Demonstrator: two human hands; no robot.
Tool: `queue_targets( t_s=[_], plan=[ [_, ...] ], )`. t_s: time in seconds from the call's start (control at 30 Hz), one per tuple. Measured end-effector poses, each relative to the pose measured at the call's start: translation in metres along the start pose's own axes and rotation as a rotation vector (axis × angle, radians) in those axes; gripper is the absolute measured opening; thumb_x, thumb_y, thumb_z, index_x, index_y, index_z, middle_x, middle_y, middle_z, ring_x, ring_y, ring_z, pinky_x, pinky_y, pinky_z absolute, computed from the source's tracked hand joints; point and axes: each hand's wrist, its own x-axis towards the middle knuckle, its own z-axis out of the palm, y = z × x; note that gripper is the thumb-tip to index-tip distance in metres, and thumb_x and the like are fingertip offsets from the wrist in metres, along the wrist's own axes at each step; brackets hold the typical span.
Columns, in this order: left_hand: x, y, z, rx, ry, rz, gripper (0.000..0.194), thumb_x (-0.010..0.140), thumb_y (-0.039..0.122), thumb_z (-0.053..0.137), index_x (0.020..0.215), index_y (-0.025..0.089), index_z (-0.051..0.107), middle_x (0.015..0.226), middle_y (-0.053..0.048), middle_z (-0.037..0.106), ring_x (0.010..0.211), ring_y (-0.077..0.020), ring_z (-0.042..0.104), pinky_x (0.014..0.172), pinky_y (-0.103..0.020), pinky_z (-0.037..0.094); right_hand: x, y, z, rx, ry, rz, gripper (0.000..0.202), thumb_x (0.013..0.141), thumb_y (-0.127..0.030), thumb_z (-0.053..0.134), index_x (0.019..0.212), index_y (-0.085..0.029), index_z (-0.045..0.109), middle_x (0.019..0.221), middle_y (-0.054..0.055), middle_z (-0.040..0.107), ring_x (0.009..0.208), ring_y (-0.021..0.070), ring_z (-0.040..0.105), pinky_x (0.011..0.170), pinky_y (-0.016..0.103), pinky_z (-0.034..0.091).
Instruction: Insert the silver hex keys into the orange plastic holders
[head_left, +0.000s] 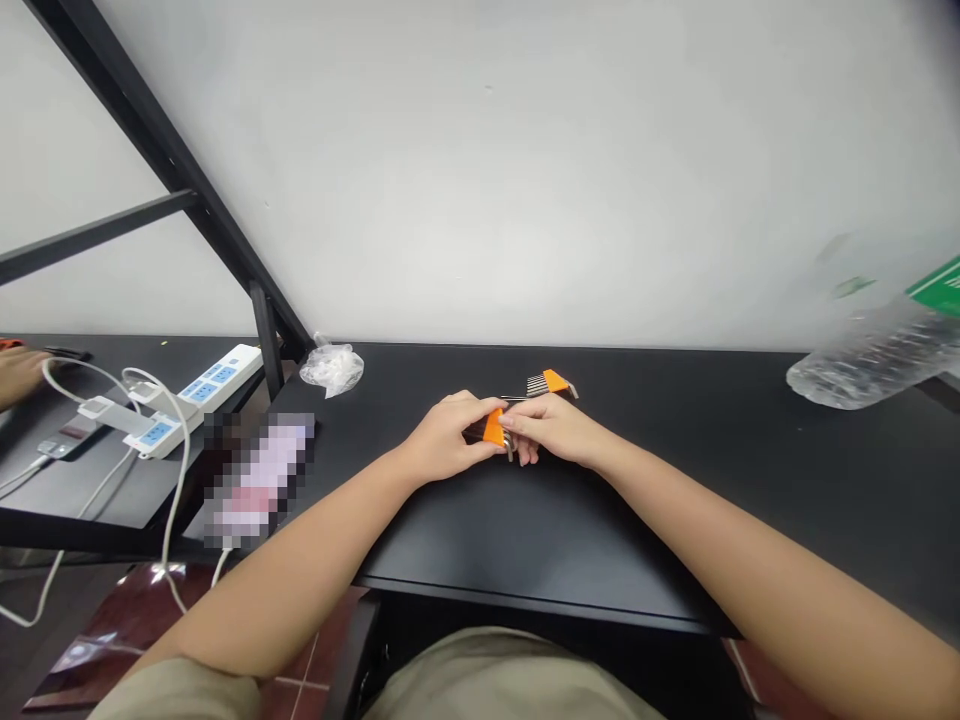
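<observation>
My left hand (446,437) is wrapped around an orange hex key holder (493,428), just above the black desk. Bent ends of metal hex keys (509,446) stick out of its right side. The fingertips of my right hand (555,425) pinch at that same right edge, and what lies between them is partly hidden. A thin metal rod (513,398) shows just above my right fingers; I cannot tell whether it is held or lying. Behind my right hand, a second orange holder (555,381) with several hex keys lies on the desk.
Crumpled clear plastic (332,368) sits at the desk's back left. A blurred-out phone-like object (262,480) is at the left edge. A power strip (202,395) with white cables lies on the neighbouring desk, near another person's hand (21,375). A large plastic bottle (862,370) lies at right.
</observation>
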Motion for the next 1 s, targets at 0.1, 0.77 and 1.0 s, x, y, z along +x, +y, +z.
queue_targets(
  t_s=[0.1, 0.77, 1.0],
  plan=[
    [0.000, -0.001, 0.000, 0.012, -0.024, -0.052, 0.053, 0.085, 0.038, 0.076, 0.134, 0.025, 0.060, 0.114, -0.006, 0.073, 0.098, -0.0220, 0.067, 0.095, -0.041, 0.055, -0.001, 0.001, 0.000, -0.249, 0.090, -0.072, 0.048, 0.102, -0.053, 0.049, 0.077, -0.018, 0.070, 0.069, 0.002, 0.069, 0.053, 0.0127, 0.060, 0.054, 0.027, 0.048],
    [-0.001, -0.005, -0.001, -0.102, -0.022, -0.243, 0.052, 0.081, 0.030, 0.078, 0.130, 0.026, 0.061, 0.117, -0.003, 0.072, 0.099, -0.0207, 0.073, 0.094, -0.036, 0.059, 0.004, 0.024, -0.012, -1.313, 0.342, -0.064, 0.012, 0.093, -0.017, 0.059, 0.086, -0.018, 0.069, 0.096, 0.013, 0.069, 0.069, 0.0197, 0.061, 0.056, 0.032, 0.041],
    [0.004, -0.006, 0.002, -0.032, -0.006, -0.232, 0.052, 0.079, 0.031, 0.079, 0.128, 0.027, 0.063, 0.117, -0.005, 0.073, 0.102, -0.0238, 0.072, 0.093, -0.038, 0.059, -0.002, 0.010, -0.012, -1.180, 0.290, -0.027, 0.011, 0.086, -0.013, 0.061, 0.080, -0.022, 0.064, 0.083, 0.007, 0.071, 0.066, 0.0202, 0.060, 0.055, 0.031, 0.038]
  ],
)
